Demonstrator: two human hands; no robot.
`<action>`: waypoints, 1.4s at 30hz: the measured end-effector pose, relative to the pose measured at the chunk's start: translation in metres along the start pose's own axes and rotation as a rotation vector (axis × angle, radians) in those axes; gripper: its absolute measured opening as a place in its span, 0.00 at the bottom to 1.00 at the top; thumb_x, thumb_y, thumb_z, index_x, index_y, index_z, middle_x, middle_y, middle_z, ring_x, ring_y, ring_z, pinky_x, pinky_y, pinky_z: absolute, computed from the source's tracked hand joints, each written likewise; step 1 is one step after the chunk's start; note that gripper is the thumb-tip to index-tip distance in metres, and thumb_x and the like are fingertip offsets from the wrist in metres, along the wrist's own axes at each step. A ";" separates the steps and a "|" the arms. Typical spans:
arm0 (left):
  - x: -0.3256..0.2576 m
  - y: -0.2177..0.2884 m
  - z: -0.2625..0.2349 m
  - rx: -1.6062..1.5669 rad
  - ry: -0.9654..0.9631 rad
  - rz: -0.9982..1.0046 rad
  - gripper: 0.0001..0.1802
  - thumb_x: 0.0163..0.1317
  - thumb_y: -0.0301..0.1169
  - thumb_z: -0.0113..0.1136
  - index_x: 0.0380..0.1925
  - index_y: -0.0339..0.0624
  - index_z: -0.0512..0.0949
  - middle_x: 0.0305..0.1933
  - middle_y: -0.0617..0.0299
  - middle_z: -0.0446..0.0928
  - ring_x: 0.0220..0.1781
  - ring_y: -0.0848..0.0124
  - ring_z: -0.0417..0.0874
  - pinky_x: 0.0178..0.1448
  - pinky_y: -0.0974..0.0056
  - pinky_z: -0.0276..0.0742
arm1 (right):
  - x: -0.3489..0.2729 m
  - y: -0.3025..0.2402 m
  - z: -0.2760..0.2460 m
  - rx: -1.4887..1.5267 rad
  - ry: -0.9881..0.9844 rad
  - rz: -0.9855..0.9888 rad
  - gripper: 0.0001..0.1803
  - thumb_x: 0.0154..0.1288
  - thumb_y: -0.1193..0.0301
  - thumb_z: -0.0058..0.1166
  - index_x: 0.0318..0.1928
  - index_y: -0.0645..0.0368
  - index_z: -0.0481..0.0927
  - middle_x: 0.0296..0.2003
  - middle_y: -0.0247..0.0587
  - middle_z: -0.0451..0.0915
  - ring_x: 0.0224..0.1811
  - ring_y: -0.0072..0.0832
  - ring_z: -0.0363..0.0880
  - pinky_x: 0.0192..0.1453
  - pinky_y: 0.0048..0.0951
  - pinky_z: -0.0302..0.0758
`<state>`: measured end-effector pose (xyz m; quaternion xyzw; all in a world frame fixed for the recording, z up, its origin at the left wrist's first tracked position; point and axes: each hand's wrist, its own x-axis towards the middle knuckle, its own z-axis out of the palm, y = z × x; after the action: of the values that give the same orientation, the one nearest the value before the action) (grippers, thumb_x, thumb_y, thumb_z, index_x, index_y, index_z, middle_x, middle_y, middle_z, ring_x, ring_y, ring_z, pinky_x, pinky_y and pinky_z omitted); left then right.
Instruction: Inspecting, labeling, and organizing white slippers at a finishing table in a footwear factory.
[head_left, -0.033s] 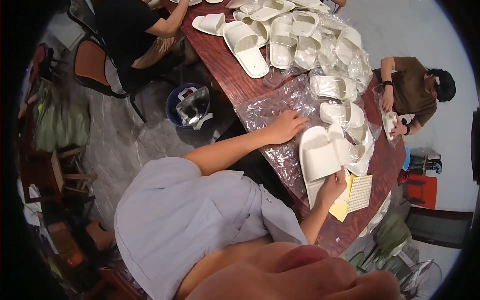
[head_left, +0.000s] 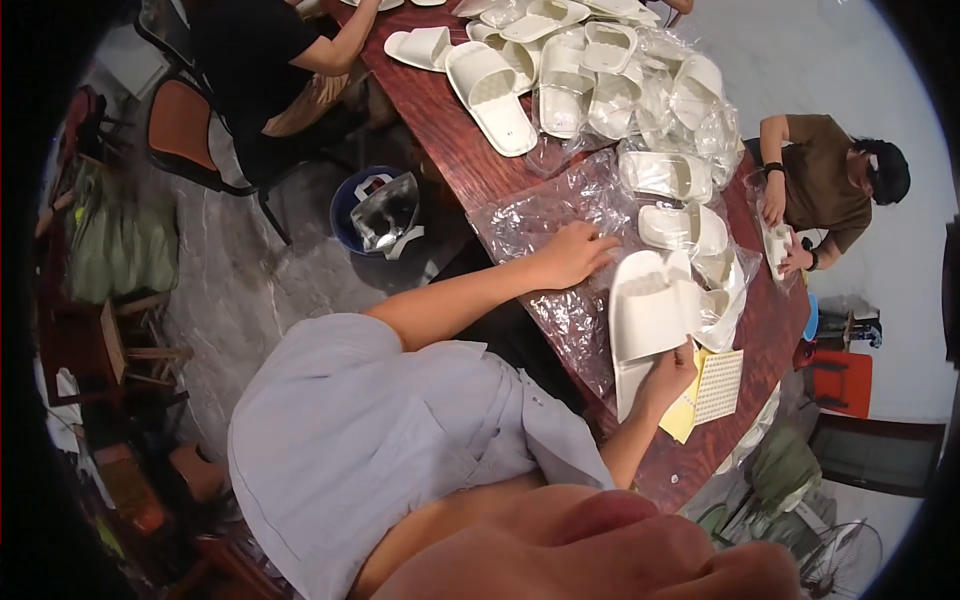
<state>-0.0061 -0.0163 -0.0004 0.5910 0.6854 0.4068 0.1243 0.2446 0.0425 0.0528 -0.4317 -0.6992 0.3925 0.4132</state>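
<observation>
Left hand [head_left: 575, 255]: on clear bag [head_left: 578, 200], can't tell if gripping
Right hand [head_left: 670, 376]: fingers gripping slippers [head_left: 655, 322]
Slippers: right of left hand, lengthwise away

- Slippers [head_left: 658, 325] were off-white all over.
- Plastic bag [head_left: 512, 218] was clear, with white glints.
- Counter [head_left: 460, 152] was red-brown with dark grain streaks.
- Sheet [head_left: 719, 385] was white, gridded with small dark marks; loose paper [head_left: 680, 415] was yellow.
- Wearer's shirt [head_left: 340, 430] was pale grey.
- Bucket [head_left: 345, 192] was blue.
- Floor [head_left: 250, 300] was grey, pale-veined.
</observation>
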 end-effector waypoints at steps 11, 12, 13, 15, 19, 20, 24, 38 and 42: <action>-0.015 0.051 0.031 0.315 -0.381 0.527 0.22 0.62 0.34 0.50 0.58 0.53 0.78 0.64 0.43 0.69 0.69 0.47 0.65 0.60 0.37 0.68 | 0.027 -0.018 -0.011 -0.054 -0.038 0.040 0.14 0.64 0.84 0.46 0.48 0.74 0.81 0.39 0.39 0.84 0.41 0.22 0.77 0.47 0.24 0.73; -0.014 0.054 0.032 0.325 -0.451 0.524 0.22 0.62 0.33 0.50 0.56 0.52 0.79 0.64 0.45 0.70 0.69 0.48 0.66 0.59 0.36 0.68 | 0.031 -0.017 -0.009 -0.045 -0.083 0.040 0.15 0.63 0.84 0.46 0.48 0.75 0.81 0.39 0.40 0.84 0.42 0.23 0.77 0.48 0.25 0.73; -0.014 0.049 0.039 0.395 -0.501 0.534 0.20 0.62 0.34 0.50 0.54 0.52 0.80 0.63 0.48 0.71 0.68 0.49 0.66 0.58 0.34 0.67 | 0.033 -0.035 -0.001 -0.063 -0.112 0.016 0.13 0.62 0.83 0.48 0.45 0.74 0.80 0.38 0.42 0.84 0.42 0.23 0.76 0.49 0.27 0.72; -0.013 0.043 0.048 0.403 -0.507 0.550 0.20 0.62 0.34 0.50 0.54 0.54 0.80 0.65 0.48 0.70 0.69 0.49 0.65 0.59 0.33 0.66 | 0.051 -0.037 -0.001 -0.165 -0.189 -0.009 0.12 0.61 0.82 0.49 0.44 0.74 0.80 0.37 0.43 0.83 0.40 0.22 0.75 0.47 0.27 0.72; -0.018 0.041 0.046 0.348 -0.505 0.490 0.20 0.66 0.39 0.51 0.56 0.58 0.80 0.69 0.46 0.65 0.73 0.47 0.61 0.63 0.29 0.62 | 0.105 -0.076 0.026 -0.450 -0.364 -0.282 0.09 0.62 0.76 0.53 0.39 0.70 0.79 0.26 0.50 0.76 0.28 0.26 0.70 0.36 0.31 0.68; -0.018 0.043 0.045 0.350 -0.511 0.495 0.20 0.66 0.39 0.51 0.56 0.58 0.80 0.69 0.46 0.65 0.73 0.47 0.61 0.63 0.29 0.62 | 0.119 -0.093 0.040 -0.439 -0.361 -0.335 0.09 0.62 0.74 0.54 0.38 0.69 0.80 0.24 0.52 0.74 0.25 0.29 0.69 0.34 0.33 0.67; -0.025 0.049 0.055 0.299 -0.486 0.469 0.29 0.64 0.59 0.52 0.61 0.61 0.76 0.72 0.45 0.60 0.75 0.43 0.57 0.67 0.28 0.55 | 0.235 -0.151 0.106 -0.590 -0.413 -0.646 0.13 0.62 0.70 0.52 0.41 0.65 0.85 0.33 0.61 0.82 0.37 0.49 0.84 0.43 0.40 0.77; -0.038 0.048 0.046 0.289 -0.410 0.514 0.35 0.63 0.60 0.53 0.67 0.58 0.70 0.73 0.45 0.60 0.77 0.45 0.52 0.73 0.33 0.46 | 0.357 -0.138 0.227 -0.675 -0.743 -0.595 0.29 0.64 0.52 0.59 0.60 0.57 0.79 0.51 0.53 0.83 0.53 0.46 0.82 0.57 0.41 0.75; -0.039 0.045 0.048 0.303 -0.417 0.518 0.35 0.64 0.60 0.52 0.67 0.59 0.69 0.73 0.46 0.59 0.77 0.45 0.51 0.73 0.33 0.45 | 0.300 -0.096 0.230 -0.585 -0.912 -0.467 0.41 0.60 0.42 0.61 0.67 0.54 0.72 0.60 0.60 0.76 0.65 0.48 0.73 0.67 0.43 0.69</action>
<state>0.0679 -0.0330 -0.0112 0.8270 0.5253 0.1895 0.0652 -0.0782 0.2462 0.1306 -0.1502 -0.9620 0.2278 0.0101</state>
